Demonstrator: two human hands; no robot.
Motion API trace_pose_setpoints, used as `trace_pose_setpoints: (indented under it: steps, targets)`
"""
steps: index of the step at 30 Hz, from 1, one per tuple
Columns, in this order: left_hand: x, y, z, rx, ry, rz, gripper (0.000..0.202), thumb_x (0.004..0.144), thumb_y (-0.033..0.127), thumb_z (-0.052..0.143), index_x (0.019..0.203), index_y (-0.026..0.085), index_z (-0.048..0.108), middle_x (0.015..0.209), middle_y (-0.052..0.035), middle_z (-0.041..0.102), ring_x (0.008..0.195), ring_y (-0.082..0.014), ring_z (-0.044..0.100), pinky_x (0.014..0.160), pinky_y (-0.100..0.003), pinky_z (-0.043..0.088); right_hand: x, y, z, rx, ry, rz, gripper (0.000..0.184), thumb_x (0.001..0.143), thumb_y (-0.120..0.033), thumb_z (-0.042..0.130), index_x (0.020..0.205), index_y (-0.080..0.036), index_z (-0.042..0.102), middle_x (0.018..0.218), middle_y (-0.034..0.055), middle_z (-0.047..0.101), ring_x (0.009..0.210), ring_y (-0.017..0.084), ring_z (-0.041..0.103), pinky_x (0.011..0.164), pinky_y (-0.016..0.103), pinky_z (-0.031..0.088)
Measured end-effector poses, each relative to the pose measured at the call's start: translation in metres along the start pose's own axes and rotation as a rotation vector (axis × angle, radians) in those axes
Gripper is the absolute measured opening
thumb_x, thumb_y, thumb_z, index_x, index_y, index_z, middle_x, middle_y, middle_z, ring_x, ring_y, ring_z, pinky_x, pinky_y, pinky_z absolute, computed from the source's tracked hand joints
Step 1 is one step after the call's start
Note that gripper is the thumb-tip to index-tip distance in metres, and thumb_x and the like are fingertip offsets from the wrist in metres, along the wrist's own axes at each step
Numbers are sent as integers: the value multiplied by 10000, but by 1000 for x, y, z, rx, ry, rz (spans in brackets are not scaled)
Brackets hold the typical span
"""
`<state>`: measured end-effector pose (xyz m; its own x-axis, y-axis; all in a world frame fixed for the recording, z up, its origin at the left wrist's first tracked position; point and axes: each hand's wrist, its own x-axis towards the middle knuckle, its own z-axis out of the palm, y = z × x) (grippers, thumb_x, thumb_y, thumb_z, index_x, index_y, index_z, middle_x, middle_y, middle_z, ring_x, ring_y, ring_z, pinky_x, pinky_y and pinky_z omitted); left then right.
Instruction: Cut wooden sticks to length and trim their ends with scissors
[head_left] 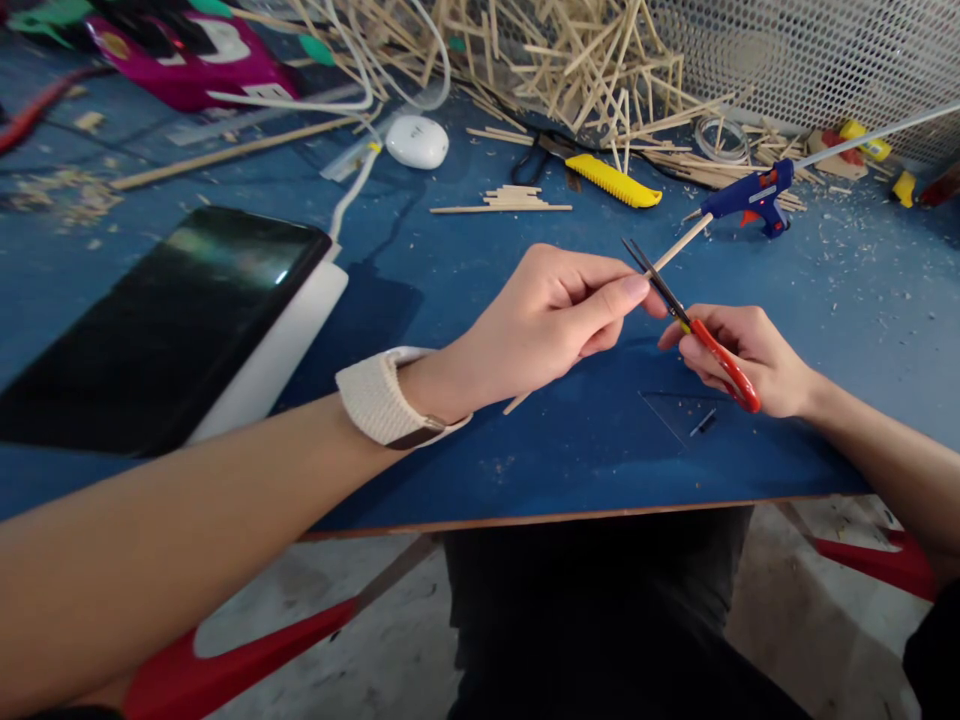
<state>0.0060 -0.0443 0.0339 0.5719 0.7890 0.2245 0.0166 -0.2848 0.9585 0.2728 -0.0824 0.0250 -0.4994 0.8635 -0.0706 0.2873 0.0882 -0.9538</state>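
My left hand (pixel 551 320) pinches a thin wooden stick (pixel 681 243) that runs from under the palm up and to the right. My right hand (pixel 742 355) grips red-handled scissors (pixel 694 325). Their dark blades are spread around the stick just past my left fingertips. Both hands hover over the blue table (pixel 525 450), near its front edge. A white woven band sits on my left wrist.
A black phone (pixel 161 320) rests on a white block at the left. Behind the hands lie a blue glue gun (pixel 750 197), a yellow utility knife (pixel 613 180), a small stack of cut sticks (pixel 510 200), a white puck-shaped device (pixel 416 140) and a big heap of sticks (pixel 585 60).
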Motion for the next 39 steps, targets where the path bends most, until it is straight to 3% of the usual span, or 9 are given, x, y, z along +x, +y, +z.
trace_pose_setpoints:
  steps: [9,14,20,23,28,39]
  targets:
    - [4,-2,-4,-13,-59,61,234,1085,563,787,943,386,843,492,61,527,405,-140,397,351,-332,329,0,-7,-3,-201,59,-55,546,1081,-681,785,868,-205,624,693,-60,489,622,90,359,557,286,304]
    - [2,0,-3,-97,-89,25,207,1074,570,802,998,388,864,461,66,496,368,-130,362,297,-299,275,0,-9,-3,-243,73,-70,511,1084,-636,789,858,-203,640,677,-63,485,622,93,354,563,285,317]
    - [3,1,-2,-54,-52,43,154,1019,553,842,962,412,866,484,58,523,427,-145,374,356,-330,279,1,-9,-4,-130,37,-99,471,1022,-605,883,895,-183,715,661,-70,471,588,84,353,529,277,301]
    - [4,-1,-1,-42,-40,75,179,1046,530,839,966,372,864,513,61,537,464,-135,383,393,-324,282,0,-10,-4,-22,-26,-42,465,1049,-611,852,994,-160,749,664,-77,467,556,75,354,492,267,287]
    - [-1,-2,1,-40,-17,17,260,1148,422,778,984,234,853,528,67,498,439,-103,374,430,-307,302,-3,-11,-4,50,-46,-32,549,1026,-655,866,1120,-121,781,718,-58,544,560,69,429,472,247,308]
    - [-4,-3,-1,10,-29,14,405,1202,557,748,1048,207,881,544,39,508,438,-104,409,457,-285,354,-1,-9,-5,34,-59,-38,559,1036,-667,846,1117,-120,769,708,-65,520,552,67,401,461,242,281]
